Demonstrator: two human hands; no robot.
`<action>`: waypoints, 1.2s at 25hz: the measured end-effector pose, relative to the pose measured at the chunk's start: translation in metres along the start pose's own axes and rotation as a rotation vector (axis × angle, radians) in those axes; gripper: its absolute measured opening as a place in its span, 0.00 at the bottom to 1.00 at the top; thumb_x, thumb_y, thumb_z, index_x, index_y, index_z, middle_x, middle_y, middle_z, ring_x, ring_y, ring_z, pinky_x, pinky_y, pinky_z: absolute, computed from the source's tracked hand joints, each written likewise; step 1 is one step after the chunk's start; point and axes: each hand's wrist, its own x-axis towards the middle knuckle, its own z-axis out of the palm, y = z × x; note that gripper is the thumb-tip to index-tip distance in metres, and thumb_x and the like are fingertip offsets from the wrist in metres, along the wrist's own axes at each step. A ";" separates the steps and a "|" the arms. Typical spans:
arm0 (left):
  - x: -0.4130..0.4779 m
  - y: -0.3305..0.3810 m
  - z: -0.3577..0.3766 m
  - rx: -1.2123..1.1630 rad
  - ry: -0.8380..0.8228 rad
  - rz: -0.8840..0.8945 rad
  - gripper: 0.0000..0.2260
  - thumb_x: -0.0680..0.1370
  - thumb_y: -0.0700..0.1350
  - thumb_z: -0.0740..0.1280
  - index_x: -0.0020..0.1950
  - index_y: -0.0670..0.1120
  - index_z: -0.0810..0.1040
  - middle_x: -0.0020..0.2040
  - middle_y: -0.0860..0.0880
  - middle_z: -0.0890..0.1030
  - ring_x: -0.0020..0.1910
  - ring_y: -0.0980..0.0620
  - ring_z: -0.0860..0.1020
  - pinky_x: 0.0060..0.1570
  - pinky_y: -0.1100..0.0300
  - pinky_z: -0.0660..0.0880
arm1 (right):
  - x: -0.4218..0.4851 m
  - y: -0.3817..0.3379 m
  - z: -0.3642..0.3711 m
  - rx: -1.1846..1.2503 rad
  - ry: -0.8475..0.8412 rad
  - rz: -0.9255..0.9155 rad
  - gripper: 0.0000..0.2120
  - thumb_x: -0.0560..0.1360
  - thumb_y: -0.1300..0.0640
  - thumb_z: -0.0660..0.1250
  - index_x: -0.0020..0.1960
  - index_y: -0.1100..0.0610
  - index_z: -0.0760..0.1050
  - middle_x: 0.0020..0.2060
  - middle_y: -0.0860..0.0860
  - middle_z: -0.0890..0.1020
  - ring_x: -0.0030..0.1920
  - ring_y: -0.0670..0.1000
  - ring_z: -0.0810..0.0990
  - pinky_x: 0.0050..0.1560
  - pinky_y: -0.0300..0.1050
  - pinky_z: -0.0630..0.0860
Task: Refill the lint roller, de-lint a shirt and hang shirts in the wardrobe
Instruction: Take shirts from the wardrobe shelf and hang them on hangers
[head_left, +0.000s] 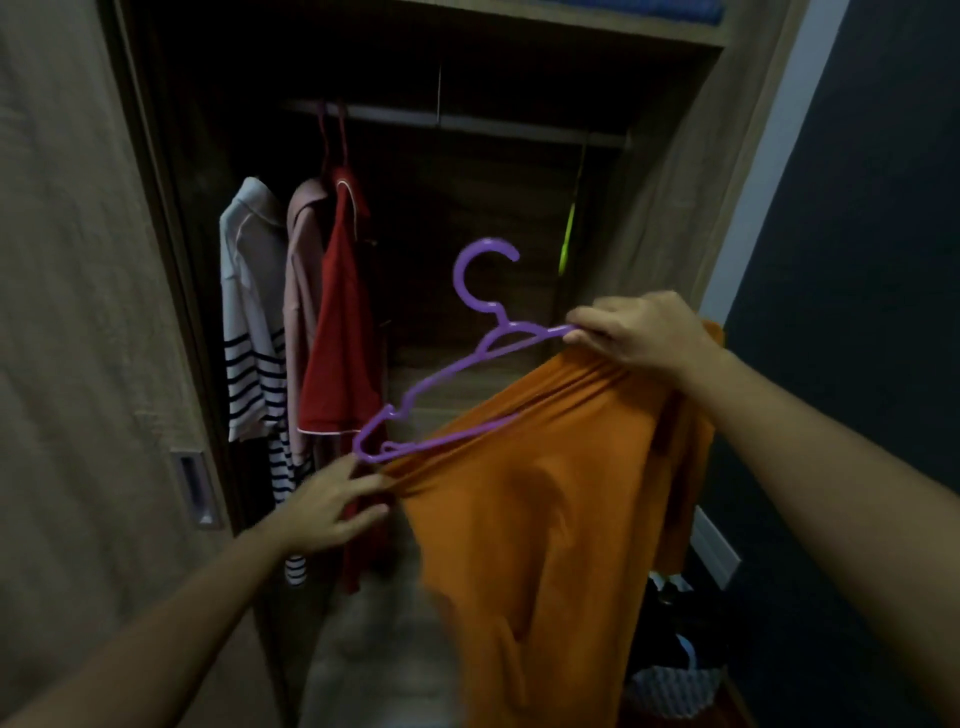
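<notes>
Right grip (628, 332): clamped on the upper right arm of the purple hanger (452, 374), with bunched cloth of the orange shirt (545, 493) caught just under the fingers.
Left grip (332, 506): reached out to the lower left end of the hanger, fingers stretched to the shirt's edge; blurred, so cannot tell whether pinching the cloth or only touching it.
Purple hanger: held in the air before the open wardrobe (670, 171), tilted down to the left, hook up and clear of the rail (467, 120).
Orange shirt: partly over the hanger's right half, hanging in folds below both hands.
On the rail: at the left, close together, a white shirt with dark stripes (249, 291), a pink shirt (301, 270) and a red shirt (343, 322); at the right, well apart from them, a green hanger (569, 234).
Door (78, 312): slid to the left, with a recessed handle (195, 488) near its edge.
Floor, lower right: a patterned basket (670, 686), contents too dark to tell.
</notes>
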 end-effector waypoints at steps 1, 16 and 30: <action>-0.002 -0.014 -0.012 0.050 -0.020 0.019 0.19 0.79 0.63 0.52 0.58 0.54 0.74 0.51 0.46 0.76 0.49 0.49 0.78 0.51 0.59 0.74 | -0.010 0.000 0.005 -0.002 -0.021 -0.008 0.30 0.80 0.39 0.42 0.52 0.56 0.78 0.35 0.55 0.80 0.27 0.55 0.78 0.22 0.48 0.75; 0.058 0.012 -0.114 -0.237 0.232 -0.144 0.18 0.73 0.66 0.62 0.60 0.69 0.61 0.54 0.58 0.75 0.51 0.67 0.75 0.52 0.63 0.73 | -0.039 -0.050 0.037 0.362 -0.181 0.555 0.28 0.75 0.34 0.43 0.54 0.49 0.74 0.48 0.48 0.80 0.50 0.49 0.79 0.49 0.51 0.77; 0.045 0.001 -0.125 -0.202 0.411 -0.279 0.16 0.73 0.65 0.56 0.42 0.56 0.75 0.35 0.51 0.79 0.33 0.55 0.78 0.33 0.57 0.73 | -0.034 -0.039 0.013 0.788 -0.351 0.775 0.14 0.80 0.45 0.51 0.58 0.47 0.71 0.45 0.44 0.77 0.50 0.47 0.77 0.57 0.50 0.72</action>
